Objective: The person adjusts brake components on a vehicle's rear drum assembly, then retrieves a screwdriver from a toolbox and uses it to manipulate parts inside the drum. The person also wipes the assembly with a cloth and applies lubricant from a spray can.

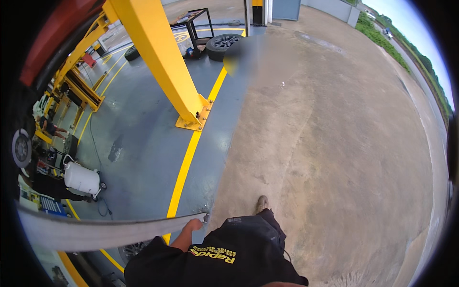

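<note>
A long, light-grey bar (110,234) crosses the lower left of the head view, wider toward its left end; I cannot make out its exact kind. Close to its narrow right end, my left hand (194,224) appears closed on it, the fingers partly hidden. The bar passes above the blue-grey floor and a yellow floor line. My right hand is out of sight; only a sliver of skin shows at the bottom edge, beside my black shirt (210,268). One brown shoe (262,203) is on the concrete ahead of me.
A yellow lift post (162,62) is bolted down ahead left. Beyond it are a loose wheel (224,44) and a black metal table (196,24). At left, a white tank on wheels (81,178) stands near a raised vehicle (21,148) and a person. Concrete pavement (344,143) spans the right.
</note>
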Action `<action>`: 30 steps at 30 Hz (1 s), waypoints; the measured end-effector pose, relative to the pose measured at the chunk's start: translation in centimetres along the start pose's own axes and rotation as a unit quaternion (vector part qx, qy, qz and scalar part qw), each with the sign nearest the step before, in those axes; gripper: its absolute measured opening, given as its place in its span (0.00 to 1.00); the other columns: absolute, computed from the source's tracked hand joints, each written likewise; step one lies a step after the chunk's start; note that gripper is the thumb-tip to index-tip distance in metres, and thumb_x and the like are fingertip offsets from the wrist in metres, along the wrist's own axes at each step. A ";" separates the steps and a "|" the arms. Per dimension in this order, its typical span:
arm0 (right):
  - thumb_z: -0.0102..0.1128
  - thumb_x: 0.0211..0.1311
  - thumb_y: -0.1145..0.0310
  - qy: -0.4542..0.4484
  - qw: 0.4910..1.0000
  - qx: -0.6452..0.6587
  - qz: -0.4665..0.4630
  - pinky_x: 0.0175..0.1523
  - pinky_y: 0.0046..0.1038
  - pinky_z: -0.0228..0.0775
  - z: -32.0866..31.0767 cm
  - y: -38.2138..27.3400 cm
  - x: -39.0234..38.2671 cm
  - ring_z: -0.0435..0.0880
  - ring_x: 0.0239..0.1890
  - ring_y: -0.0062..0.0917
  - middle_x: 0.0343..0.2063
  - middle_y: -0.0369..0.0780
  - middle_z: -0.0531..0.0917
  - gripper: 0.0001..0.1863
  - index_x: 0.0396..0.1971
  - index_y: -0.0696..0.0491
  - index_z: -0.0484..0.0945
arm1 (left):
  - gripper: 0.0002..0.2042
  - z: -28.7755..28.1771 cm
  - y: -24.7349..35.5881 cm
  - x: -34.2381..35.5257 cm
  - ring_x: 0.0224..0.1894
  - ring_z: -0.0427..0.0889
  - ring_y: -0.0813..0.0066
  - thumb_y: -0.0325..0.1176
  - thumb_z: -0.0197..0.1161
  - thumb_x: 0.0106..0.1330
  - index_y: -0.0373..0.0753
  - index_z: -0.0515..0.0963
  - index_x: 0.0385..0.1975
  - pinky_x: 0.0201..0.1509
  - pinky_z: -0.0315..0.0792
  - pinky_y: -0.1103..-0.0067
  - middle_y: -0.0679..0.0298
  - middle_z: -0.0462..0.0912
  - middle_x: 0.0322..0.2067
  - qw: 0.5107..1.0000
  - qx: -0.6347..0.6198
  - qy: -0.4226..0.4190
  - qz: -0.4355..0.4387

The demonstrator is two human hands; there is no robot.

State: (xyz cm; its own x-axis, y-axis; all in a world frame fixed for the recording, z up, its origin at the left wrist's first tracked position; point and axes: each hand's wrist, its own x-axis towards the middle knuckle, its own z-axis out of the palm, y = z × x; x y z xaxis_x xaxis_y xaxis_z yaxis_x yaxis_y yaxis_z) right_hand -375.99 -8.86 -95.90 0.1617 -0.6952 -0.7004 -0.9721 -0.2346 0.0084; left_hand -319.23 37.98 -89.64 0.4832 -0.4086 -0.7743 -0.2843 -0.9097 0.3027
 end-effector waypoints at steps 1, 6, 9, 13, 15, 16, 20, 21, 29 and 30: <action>0.65 0.55 0.61 -0.011 0.998 -0.029 -0.054 0.51 0.46 0.84 -3.9 -3.1 3.8 0.92 0.45 0.48 0.37 0.49 0.92 0.13 0.34 0.51 0.91 | 0.19 -1.7 0.7 1.0 0.49 0.90 0.49 0.44 0.55 0.78 0.40 0.89 0.52 0.59 0.82 0.60 0.49 0.91 0.47 0.998 -0.047 -0.023 0.041; 0.63 0.63 0.63 0.041 0.991 0.007 -0.129 0.62 0.47 0.80 -27.2 -29.6 26.5 0.88 0.55 0.50 0.49 0.54 0.90 0.17 0.46 0.55 0.90 | 0.15 -14.1 9.7 6.5 0.41 0.90 0.69 0.34 0.59 0.77 0.29 0.87 0.48 0.48 0.83 0.71 0.57 0.90 0.37 0.793 -0.572 0.188 -0.090; 0.65 0.62 0.65 0.108 0.977 0.085 -0.161 0.65 0.48 0.78 -43.1 -47.6 38.5 0.86 0.59 0.54 0.54 0.58 0.88 0.25 0.59 0.58 0.84 | 0.15 -17.8 13.3 11.3 0.37 0.90 0.66 0.35 0.59 0.78 0.28 0.87 0.47 0.45 0.84 0.70 0.56 0.90 0.34 0.747 -0.589 0.270 -0.149; 0.66 0.65 0.63 0.127 0.943 0.093 -0.293 0.61 0.47 0.79 -50.8 -73.4 41.9 0.88 0.56 0.53 0.51 0.57 0.89 0.27 0.62 0.58 0.82 | 0.16 -22.0 8.4 16.3 0.33 0.89 0.63 0.36 0.56 0.81 0.32 0.88 0.41 0.40 0.83 0.68 0.56 0.90 0.32 0.907 -0.326 0.263 -0.039; 0.66 0.65 0.64 0.144 0.932 0.094 -0.319 0.59 0.45 0.80 -55.8 -85.2 45.5 0.89 0.53 0.52 0.48 0.56 0.90 0.25 0.61 0.59 0.82 | 0.16 -27.4 10.4 21.5 0.32 0.88 0.63 0.38 0.55 0.80 0.33 0.87 0.40 0.39 0.83 0.68 0.57 0.90 0.32 0.932 -0.288 0.200 -0.087; 0.67 0.65 0.64 0.136 0.924 0.062 -0.351 0.58 0.45 0.80 -57.3 -90.0 46.6 0.88 0.54 0.53 0.48 0.57 0.89 0.25 0.59 0.59 0.82 | 0.16 -30.5 11.3 23.7 0.32 0.88 0.64 0.38 0.55 0.79 0.33 0.87 0.40 0.39 0.82 0.68 0.58 0.90 0.32 0.941 -0.273 0.160 -0.117; 0.66 0.66 0.59 0.090 0.937 -0.016 -0.337 0.60 0.48 0.80 -60.7 -105.6 44.1 0.88 0.54 0.54 0.48 0.58 0.89 0.22 0.53 0.58 0.86 | 0.16 -45.6 10.3 31.8 0.32 0.88 0.66 0.39 0.57 0.78 0.33 0.87 0.43 0.40 0.82 0.71 0.59 0.90 0.33 0.892 -0.387 0.190 -0.139; 0.66 0.65 0.58 0.093 0.942 -0.030 -0.322 0.60 0.48 0.80 -61.3 -107.2 44.7 0.88 0.55 0.54 0.48 0.57 0.89 0.23 0.53 0.58 0.87 | 0.15 -50.0 9.4 34.9 0.33 0.89 0.68 0.38 0.58 0.78 0.32 0.87 0.45 0.40 0.83 0.72 0.59 0.90 0.33 0.866 -0.433 0.215 -0.128; 0.68 0.57 0.67 0.099 0.942 0.095 -0.305 0.65 0.44 0.79 -68.2 -121.4 56.8 0.87 0.59 0.51 0.53 0.59 0.88 0.27 0.58 0.59 0.87 | 0.17 -86.5 2.3 59.9 0.37 0.90 0.68 0.42 0.60 0.79 0.35 0.87 0.53 0.48 0.84 0.70 0.57 0.92 0.40 0.846 -0.420 0.301 -0.129; 0.69 0.56 0.67 0.093 0.946 0.108 -0.292 0.64 0.44 0.79 -69.2 -126.6 56.9 0.88 0.58 0.50 0.51 0.58 0.89 0.27 0.58 0.58 0.88 | 0.17 -91.6 1.0 61.7 0.39 0.91 0.66 0.42 0.60 0.78 0.38 0.88 0.53 0.50 0.83 0.69 0.57 0.92 0.40 0.834 -0.428 0.320 -0.135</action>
State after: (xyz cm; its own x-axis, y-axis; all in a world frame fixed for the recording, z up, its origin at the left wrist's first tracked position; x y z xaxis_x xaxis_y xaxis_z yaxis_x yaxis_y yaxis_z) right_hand -232.00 -65.77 -87.47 0.6891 -0.6021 -0.4032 -0.7169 -0.4853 -0.5006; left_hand -213.90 5.09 -86.20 0.8552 0.1140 -0.5057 0.4699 -0.5824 0.6634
